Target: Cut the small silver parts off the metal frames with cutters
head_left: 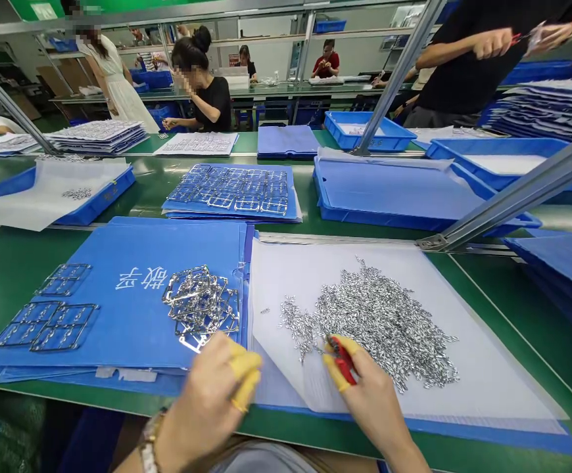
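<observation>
1. Head view, looking forward and down over a green tabletop: the left grip lay at the near edge, partly curled, with yellow finger cots on its fingers and a wristwatch on its wrist. Whether it had hold of anything could not be told.
2. The right grip was closed around small red-handled cutters, their tips just above the edge of a heap of tiny silver metal pieces.
3. That heap lay on a white sheet, to the right of the left grip and directly ahead of the right one.
4. A tangled pile of metal frames lay on a blue folder, just beyond the left grip. Flat frames lay further left on the same folder.
5. Farther along the tabletop, more frames sat on blue sheets, beside blue trays.
6. At upper right, a co-worker's hands held another red-handled tool. Across the tabletop, a co-worker in black sat behind a sheet of frames.
</observation>
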Tool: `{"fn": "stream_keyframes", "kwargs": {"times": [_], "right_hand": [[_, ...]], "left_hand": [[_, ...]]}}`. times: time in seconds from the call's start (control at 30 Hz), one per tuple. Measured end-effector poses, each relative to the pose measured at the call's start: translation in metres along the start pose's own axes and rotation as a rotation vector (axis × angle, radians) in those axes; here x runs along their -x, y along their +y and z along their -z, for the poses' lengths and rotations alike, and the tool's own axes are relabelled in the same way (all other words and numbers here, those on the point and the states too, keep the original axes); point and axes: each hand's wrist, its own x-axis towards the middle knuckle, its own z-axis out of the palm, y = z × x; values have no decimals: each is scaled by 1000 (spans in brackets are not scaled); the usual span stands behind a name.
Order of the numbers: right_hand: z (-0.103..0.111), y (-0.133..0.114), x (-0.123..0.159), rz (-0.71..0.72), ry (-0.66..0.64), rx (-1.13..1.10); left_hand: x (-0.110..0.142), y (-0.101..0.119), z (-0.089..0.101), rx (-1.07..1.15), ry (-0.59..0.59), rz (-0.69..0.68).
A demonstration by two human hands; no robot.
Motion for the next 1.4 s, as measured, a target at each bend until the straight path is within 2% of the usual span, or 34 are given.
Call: {"fn": "stream_keyframes", "kwargs": {"times": [0.07, 0.17, 0.27, 0.4, 0.63, 0.9, 1.2, 1.4], "right_hand": [[3, 8, -4, -121, 61, -85], [1, 13, -2, -173, 78, -208], [-4, 15, 2, -124, 61, -272], [-9, 17, 8, 4, 73, -272], [-10, 20, 8, 191, 89, -285], [-13, 17, 15, 276, 48, -260], [-8, 19, 17, 296, 105, -306], [-7, 27, 19, 157, 226, -409]], "left_hand": [[-14, 15, -30, 39, -106, -18], [-39, 15, -66, -81, -165, 40], [-55, -2, -90, -217, -246, 165], [-56, -16, -108, -315, -317, 264], [-50, -10, -112, -410, -339, 293], [-49, -2, -109, -435, -345, 285], [-45, 0, -116, -443, -291, 238], [-41, -1, -120, -383, -234, 240]]}}
